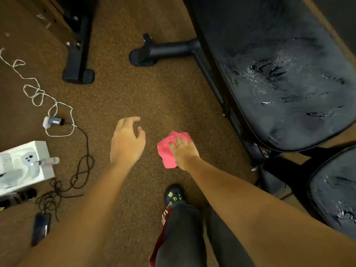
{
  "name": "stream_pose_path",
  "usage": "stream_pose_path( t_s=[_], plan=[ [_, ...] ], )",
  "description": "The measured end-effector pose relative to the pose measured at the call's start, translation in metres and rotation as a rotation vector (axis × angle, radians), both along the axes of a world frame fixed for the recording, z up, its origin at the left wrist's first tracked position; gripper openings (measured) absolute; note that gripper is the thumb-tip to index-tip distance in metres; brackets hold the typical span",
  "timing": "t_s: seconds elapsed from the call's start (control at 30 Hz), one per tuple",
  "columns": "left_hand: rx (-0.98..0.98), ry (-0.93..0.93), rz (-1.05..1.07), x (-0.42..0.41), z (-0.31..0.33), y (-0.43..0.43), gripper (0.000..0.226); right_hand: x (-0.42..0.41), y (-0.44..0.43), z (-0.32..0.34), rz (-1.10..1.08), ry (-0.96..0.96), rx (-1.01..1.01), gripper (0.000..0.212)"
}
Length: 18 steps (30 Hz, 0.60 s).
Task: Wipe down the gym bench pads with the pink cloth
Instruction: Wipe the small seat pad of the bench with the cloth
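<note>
Pink cloth [167,151] sits bunched in the right hand [184,154]; left hand [127,143], at nine o'clock, hangs wide open, empty.

We see a brown speckled floor [154,89] carrying the black bench frame's foot [142,55] and another black foot [78,74]. At left lie a white cord [36,93], a white box [25,166], tangled black cable [81,170] and a dark phone [40,228].

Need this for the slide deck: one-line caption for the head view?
Right hand holds the pink cloth above the carpet, left hand open and empty, beside the wet-looking bench pad.
</note>
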State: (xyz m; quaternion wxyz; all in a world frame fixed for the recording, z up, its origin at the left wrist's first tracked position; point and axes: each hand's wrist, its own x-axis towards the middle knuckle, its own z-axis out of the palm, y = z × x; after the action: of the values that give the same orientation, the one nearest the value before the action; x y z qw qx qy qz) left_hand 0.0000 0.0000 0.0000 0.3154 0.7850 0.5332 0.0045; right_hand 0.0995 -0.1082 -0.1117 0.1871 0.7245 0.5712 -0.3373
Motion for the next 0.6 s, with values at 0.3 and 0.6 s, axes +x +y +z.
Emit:
stream_pose_path(
  t_s=[0.3, 0.6],
  plan=[
    [-0.002, 0.015, 0.023, -0.007, -0.049, -0.010, 0.030, -0.003, -0.005, -0.040, -0.039, -0.050, 0.052, 0.075],
    [-0.022, 0.023, 0.035, 0.002, -0.049, -0.014, 0.029, 0.001, -0.007, -0.042, -0.083, 0.063, 0.135, 0.057]
  ],
)
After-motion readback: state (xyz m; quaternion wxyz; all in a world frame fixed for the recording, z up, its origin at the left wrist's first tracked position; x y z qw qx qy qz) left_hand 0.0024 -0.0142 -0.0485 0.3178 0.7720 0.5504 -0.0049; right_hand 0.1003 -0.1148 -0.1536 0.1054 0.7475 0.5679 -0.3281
